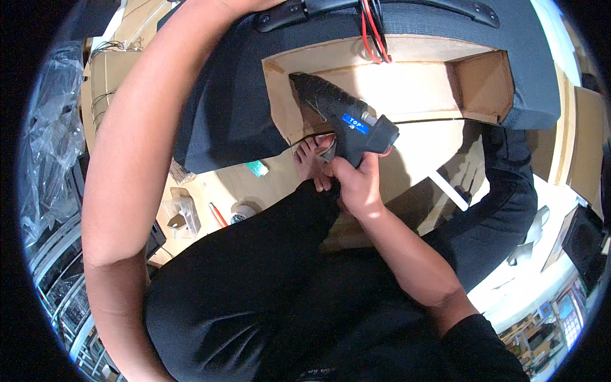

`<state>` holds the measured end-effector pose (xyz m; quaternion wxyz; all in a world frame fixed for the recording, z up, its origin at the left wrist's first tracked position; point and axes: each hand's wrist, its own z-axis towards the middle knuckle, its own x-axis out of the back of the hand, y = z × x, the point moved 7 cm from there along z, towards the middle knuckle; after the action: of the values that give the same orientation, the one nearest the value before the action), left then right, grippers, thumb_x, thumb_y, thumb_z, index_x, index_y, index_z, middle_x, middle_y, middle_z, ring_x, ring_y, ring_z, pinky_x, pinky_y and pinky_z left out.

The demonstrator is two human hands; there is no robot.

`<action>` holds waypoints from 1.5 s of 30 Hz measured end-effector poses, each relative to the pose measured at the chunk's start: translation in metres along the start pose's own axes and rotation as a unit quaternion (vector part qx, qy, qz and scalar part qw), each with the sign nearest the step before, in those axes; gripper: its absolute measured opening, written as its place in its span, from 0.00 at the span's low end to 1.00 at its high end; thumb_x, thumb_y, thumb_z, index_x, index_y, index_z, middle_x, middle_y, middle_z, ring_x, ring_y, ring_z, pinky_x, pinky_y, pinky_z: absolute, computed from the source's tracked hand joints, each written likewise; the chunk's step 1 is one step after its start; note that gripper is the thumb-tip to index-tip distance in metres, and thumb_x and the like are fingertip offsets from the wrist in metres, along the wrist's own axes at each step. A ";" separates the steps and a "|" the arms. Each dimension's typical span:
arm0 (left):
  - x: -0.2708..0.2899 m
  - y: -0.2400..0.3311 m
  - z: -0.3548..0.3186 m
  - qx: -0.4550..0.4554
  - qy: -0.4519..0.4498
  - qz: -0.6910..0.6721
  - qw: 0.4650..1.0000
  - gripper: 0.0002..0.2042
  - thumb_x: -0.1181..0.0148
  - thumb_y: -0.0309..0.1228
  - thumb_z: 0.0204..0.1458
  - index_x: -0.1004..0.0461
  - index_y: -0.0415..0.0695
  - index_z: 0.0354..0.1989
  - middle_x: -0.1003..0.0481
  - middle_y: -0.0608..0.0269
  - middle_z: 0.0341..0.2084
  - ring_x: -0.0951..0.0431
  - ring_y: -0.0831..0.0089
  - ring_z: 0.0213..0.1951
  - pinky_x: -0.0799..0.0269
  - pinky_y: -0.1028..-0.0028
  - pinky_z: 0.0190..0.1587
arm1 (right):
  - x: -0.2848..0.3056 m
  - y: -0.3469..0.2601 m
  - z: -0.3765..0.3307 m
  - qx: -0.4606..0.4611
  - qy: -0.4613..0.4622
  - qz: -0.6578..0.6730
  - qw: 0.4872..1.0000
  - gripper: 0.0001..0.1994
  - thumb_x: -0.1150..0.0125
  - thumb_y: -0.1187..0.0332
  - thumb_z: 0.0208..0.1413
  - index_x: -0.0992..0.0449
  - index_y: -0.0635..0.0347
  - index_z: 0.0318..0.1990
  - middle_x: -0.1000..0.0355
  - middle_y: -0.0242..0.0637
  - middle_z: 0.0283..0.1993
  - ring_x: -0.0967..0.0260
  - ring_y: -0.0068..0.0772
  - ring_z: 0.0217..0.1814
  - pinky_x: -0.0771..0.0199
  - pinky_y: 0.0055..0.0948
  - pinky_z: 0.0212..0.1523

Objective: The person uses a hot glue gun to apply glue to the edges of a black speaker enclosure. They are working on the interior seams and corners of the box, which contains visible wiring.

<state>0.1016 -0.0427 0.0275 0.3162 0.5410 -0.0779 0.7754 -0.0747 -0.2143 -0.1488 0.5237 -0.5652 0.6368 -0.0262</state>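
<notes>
A black-covered wooden cabinet (216,127) with an open, light-brown recess stands before me, a black carry handle (407,6) along its top. My right hand (359,181) is closed round the lower part of a black gun-shaped tool (347,137) with a blue label. The tool's dark body slants across the recess's left side and front edge. My left arm reaches over the cabinet's left side to its top, where only part of my left hand (248,5) shows, beside the carry handle; its fingers are out of the picture. Red and black wires (374,32) hang over the recess's upper edge.
My bare foot (310,159) rests just below the tool. On the light wooden surface lie a white stick (449,190), a red pen-like thing (218,214), a roll (243,213) and a green piece (258,168). Clear plastic sheeting (51,140) hangs at far left.
</notes>
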 end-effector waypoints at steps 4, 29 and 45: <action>-0.002 -0.002 0.000 0.013 0.001 -0.012 1.000 0.12 0.37 0.37 0.60 0.24 0.41 0.31 0.25 0.52 0.25 0.22 0.54 0.31 0.27 0.63 0.35 | -0.008 -0.009 -0.006 0.001 0.022 -0.008 1.000 0.13 0.50 0.85 0.53 0.31 0.62 0.45 0.30 0.37 0.34 0.32 0.26 0.22 0.27 0.28 0.21; -0.002 -0.003 0.002 -0.033 0.027 -0.058 0.997 0.13 0.34 0.37 0.58 0.24 0.40 0.28 0.25 0.53 0.22 0.23 0.56 0.27 0.28 0.63 0.31 | -0.014 -0.021 -0.012 0.018 0.046 -0.078 0.996 0.08 0.47 0.83 0.56 0.28 0.66 0.43 0.26 0.38 0.31 0.29 0.28 0.21 0.27 0.29 0.20; -0.003 -0.002 0.001 -0.002 0.015 -0.082 0.997 0.12 0.35 0.37 0.58 0.23 0.40 0.29 0.23 0.54 0.23 0.21 0.56 0.28 0.27 0.63 0.32 | -0.010 -0.016 -0.008 0.009 0.051 -0.072 0.996 0.06 0.50 0.82 0.55 0.29 0.67 0.38 0.29 0.41 0.24 0.33 0.32 0.17 0.33 0.31 0.18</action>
<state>0.1044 -0.0426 0.0251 0.3811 0.5333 -0.0301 0.7547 -0.0708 -0.2169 -0.1287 0.4923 -0.6026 0.6204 -0.0980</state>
